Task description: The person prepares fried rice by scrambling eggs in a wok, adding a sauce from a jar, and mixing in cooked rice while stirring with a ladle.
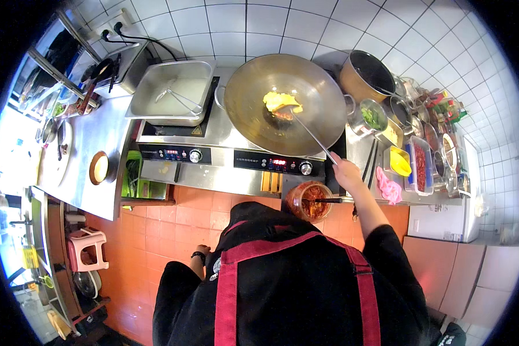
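Observation:
My right hand grips the handle of a long metal wok utensil. Its head rests low in a wide steel wok, against a yellow mass of what looks like cooked egg; whether it is a ladle or a turner is hard to see. Some reddish-brown food shows beside the egg. The wok sits over an induction cooker whose panel has a lit red display. My left hand, with a dark bracelet at the wrist, hangs low beside my body, its fingers mostly hidden.
Left of the wok stands a steel pan with whitish liquid and a wire tool. A jar of red sauce is close before me. To the right are a tall pot, a pink cloth, chopsticks and several ingredient containers.

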The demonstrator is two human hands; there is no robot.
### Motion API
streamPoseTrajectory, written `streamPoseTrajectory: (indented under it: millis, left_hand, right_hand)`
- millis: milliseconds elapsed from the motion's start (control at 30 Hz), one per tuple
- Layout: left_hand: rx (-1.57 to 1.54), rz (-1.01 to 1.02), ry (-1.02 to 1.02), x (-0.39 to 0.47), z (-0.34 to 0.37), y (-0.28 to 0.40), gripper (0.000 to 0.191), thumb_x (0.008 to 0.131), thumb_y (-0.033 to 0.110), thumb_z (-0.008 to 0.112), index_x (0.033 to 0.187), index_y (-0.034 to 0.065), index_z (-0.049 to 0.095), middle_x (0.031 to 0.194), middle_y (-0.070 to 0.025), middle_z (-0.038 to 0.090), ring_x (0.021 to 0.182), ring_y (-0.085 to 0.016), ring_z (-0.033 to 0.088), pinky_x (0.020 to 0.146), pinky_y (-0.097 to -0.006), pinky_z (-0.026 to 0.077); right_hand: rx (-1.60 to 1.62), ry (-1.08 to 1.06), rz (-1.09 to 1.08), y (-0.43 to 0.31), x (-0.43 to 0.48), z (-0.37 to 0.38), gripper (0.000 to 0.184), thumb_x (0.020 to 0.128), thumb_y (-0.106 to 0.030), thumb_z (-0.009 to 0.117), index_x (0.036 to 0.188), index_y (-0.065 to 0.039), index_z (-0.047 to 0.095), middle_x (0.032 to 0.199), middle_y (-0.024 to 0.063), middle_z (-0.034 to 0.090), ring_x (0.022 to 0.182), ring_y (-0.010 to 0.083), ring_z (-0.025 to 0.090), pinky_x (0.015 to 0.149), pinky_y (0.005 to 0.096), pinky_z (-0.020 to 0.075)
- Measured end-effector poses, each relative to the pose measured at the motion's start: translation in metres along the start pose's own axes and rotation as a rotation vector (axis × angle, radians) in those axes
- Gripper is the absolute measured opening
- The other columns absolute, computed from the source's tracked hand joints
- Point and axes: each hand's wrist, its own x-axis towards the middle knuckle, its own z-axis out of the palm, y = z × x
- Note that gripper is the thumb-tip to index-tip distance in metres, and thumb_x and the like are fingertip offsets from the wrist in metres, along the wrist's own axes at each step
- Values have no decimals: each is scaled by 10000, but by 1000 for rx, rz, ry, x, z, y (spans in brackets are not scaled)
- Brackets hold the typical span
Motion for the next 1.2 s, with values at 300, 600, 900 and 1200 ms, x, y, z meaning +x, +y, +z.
streamPoseTrajectory:
  millis: [300,600,900,1200]
  left_hand:
    - [-364,192,-18,-21,11,82,428,794,187,476,1172,17,369,829,-130,587,572,-210,595,440,-301,437]
    - [-219,111,-27,-2,11,42,392,786,156,474,1150,24,412,829,-123,597,563,-208,592,420,-297,434]
    - [-286,92,25,-29,6,60,365,785,160,491,1122,33,430,772,-109,592,526,-201,575,389,-288,410]
    - [-316,108,9,-17,6,56,371,798,169,480,1133,25,414,793,-106,592,549,-194,583,390,-279,414]
  right_hand:
    - [200,-78,-34,10,16,-17,392,780,-164,464,1168,-109,448,887,199,575,840,347,544,750,399,425]
    - [103,-47,22,12,16,-8,386,789,-160,458,1174,-134,437,881,192,576,815,344,549,721,419,432]
    - [47,-93,43,-5,12,-18,380,788,-164,448,1166,-129,452,856,215,574,809,363,545,736,426,426]
    - [90,-163,-96,10,-16,-41,391,776,-173,478,1160,-105,456,867,210,575,821,359,541,737,416,423]
